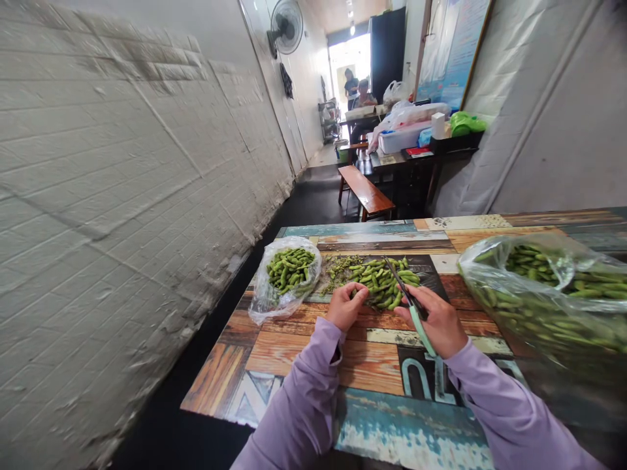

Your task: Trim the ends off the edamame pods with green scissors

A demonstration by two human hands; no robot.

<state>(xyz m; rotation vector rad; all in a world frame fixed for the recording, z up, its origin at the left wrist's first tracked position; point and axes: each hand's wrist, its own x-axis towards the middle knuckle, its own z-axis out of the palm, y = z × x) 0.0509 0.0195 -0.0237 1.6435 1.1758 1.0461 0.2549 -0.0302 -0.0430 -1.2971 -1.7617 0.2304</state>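
Both forearms (in lilac sleeves) reach forward over the bench (pixel 304 352), wrists low. The left hand (pixel 347 305) is curled, fingertips at the near edge of the pile of bean pods (pixel 379 277); whether it grips one I cannot tell. The right hand (pixel 438 320) grasps scissors (pixel 410 301), blades angled away over the pile. A small bag (pixel 289 274) of pods lies left, a large bag (pixel 543 294) right.

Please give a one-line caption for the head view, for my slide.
Right hand holds scissors over loose green pods on a patterned table; left hand touches the pile.
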